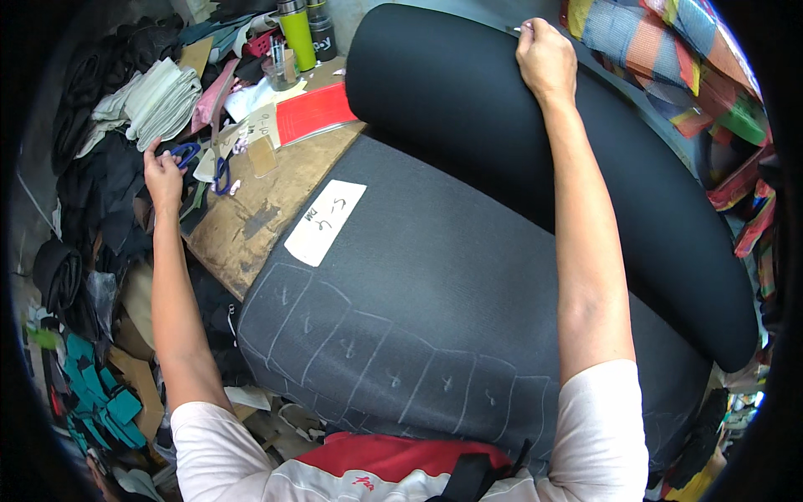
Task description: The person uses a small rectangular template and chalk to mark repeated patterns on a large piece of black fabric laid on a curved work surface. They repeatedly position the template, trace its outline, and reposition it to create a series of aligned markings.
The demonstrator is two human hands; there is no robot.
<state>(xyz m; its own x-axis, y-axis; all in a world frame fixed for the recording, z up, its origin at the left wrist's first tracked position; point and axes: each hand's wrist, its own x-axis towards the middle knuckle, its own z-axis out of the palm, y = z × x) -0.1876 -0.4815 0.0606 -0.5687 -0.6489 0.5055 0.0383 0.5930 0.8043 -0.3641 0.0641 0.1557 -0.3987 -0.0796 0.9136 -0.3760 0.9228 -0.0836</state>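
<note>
My right hand [548, 63] is closed at the far edge of a thick roll of black fabric [468, 92]. A small white piece [518, 29], which looks like chalk, sticks out of its fingertips. Over on the left, my left hand [163, 176] has its fingers at one blue handle loop of a pair of scissors [187, 154], seemingly gripping it. In front of me lies dark grey fabric [418, 243], with rows of pale outlined shapes and marks along its near edge. A white paper label [326, 222] with handwriting rests on it.
A worn wooden tabletop [251, 222] shows left of the fabric, with a red sheet [314, 113] on it. Behind stand a green bottle [297, 33] and a clear cup [280, 74]. Folded pale cloth [159, 100] and teal scraps [104, 393] lie left; striped woven sacks [644, 42] are far right.
</note>
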